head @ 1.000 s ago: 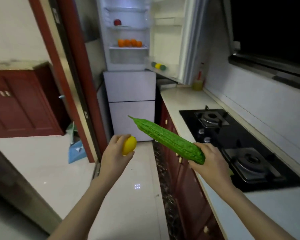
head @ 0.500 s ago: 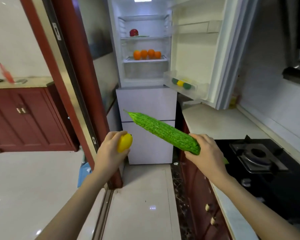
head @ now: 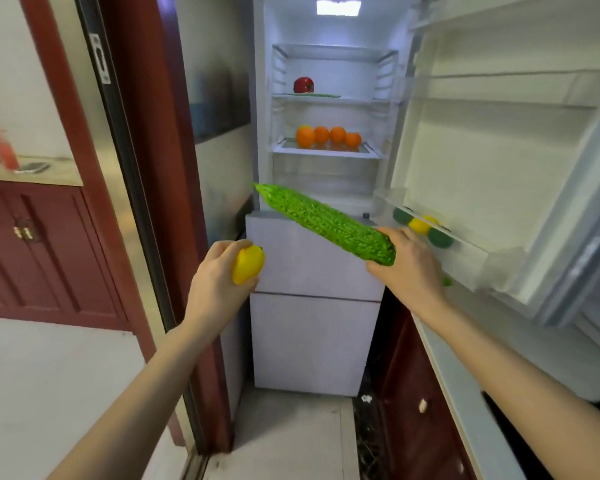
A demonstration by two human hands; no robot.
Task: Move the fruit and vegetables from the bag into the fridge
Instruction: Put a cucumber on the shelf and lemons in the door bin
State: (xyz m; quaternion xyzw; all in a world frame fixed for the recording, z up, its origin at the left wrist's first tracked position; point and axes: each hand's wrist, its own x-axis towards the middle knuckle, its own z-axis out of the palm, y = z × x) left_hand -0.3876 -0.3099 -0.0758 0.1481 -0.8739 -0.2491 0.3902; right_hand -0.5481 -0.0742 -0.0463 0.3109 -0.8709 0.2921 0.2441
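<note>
My left hand (head: 219,282) grips a yellow lemon (head: 247,264) in front of the fridge's lower white drawers. My right hand (head: 407,265) holds a long, bumpy green bitter gourd (head: 323,223) by its thick end, the pointed tip slanting up and left toward the open fridge (head: 326,188). Inside, a red fruit (head: 303,85) sits on an upper shelf and several oranges (head: 328,136) line the shelf below. The open door's lower bin (head: 465,251) holds green and yellow fruit (head: 420,226), just right of my right hand. No bag is in view.
The fridge door (head: 506,150) swings open to the right over a pale countertop (head: 465,386) with dark red cabinets beneath. A dark red door frame (head: 142,168) stands at the left, with a red sideboard (head: 42,247) beyond it.
I have come closer to the fridge, which now fills the upper view. Both hands still carry the lemon and the bitter gourd, and the stove has slid out of sight.
</note>
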